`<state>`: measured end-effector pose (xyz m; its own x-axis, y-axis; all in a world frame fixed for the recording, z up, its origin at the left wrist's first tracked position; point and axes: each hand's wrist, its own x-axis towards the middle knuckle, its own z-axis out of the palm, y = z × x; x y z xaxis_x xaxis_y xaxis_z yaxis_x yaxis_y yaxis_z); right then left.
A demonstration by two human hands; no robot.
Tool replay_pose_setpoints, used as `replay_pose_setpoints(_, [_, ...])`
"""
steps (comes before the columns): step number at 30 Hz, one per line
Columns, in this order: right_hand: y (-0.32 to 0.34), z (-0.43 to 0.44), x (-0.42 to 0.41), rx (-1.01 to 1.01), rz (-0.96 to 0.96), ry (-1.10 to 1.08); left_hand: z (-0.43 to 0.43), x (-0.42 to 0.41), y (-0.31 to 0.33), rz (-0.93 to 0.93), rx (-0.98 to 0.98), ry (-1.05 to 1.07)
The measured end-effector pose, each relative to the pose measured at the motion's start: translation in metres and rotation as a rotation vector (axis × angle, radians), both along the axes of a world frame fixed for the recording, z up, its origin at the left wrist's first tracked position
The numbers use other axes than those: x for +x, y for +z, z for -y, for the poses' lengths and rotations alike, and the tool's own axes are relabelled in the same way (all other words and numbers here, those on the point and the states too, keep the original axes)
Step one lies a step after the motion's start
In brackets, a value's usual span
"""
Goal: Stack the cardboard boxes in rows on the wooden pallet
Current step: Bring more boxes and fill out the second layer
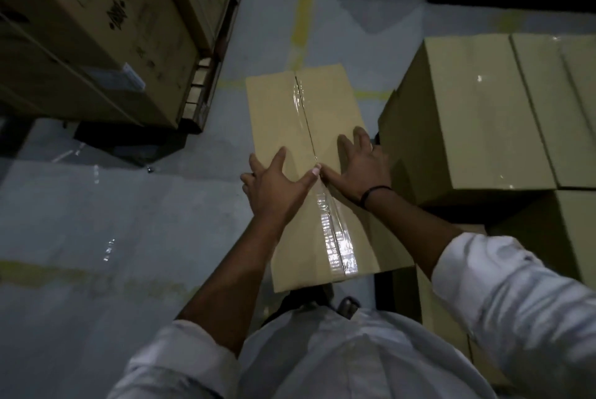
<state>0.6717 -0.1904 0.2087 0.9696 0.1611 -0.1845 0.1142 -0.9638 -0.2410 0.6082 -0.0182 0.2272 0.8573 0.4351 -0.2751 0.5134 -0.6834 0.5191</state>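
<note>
In the head view, a taped cardboard box [290, 108] is lying lengthwise in front of the person, just beside a stack of plain boxes [483, 115] on the right. The left hand [277, 186] and the right hand [358, 166] are resting flat on its top with fingers spread, not gripping anything. The thumbs are almost meeting at the tape seam. I cannot tell what is under the box. Large printed cartons [96, 31] are standing at the upper left of the grey floor [96, 221].
</note>
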Motion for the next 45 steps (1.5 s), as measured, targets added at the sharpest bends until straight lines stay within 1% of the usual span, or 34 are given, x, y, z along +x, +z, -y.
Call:
replay_pose_setpoints(6, [0.029,0.057,-0.078,0.060,0.038,-0.116,0.056,-0.071,0.027,0.045,0.045,-0.111])
replay_pose_setpoints(14, [0.051,0.111,-0.162,0.043,0.106,-0.246,0.099,-0.119,0.061,0.085,0.045,-0.256])
replay_pose_setpoints(21, [0.058,0.139,-0.242,-0.054,0.120,-0.374,0.124,-0.174,0.067,0.084,-0.016,-0.395])
replay_pose_setpoints(28, [0.063,0.172,-0.321,-0.080,0.104,-0.446,0.154,-0.239,0.060,0.077,-0.065,-0.485])
replay_pose_setpoints(31, [0.066,0.185,-0.342,-0.099,0.114,-0.465,0.166,-0.260,0.059,0.068,-0.090,-0.521])
replay_pose_setpoints(37, [0.073,0.219,-0.358,-0.115,0.139,-0.476,0.196,-0.284,0.056,0.050,-0.118,-0.549])
replay_pose_setpoints(41, [0.062,0.257,-0.365,-0.104,0.102,-0.495,0.232,-0.287,0.049,0.034,-0.093,-0.583])
replay_pose_setpoints(45, [0.052,0.298,-0.367,-0.073,0.055,-0.468,0.272,-0.286,0.040,-0.002,-0.073,-0.577])
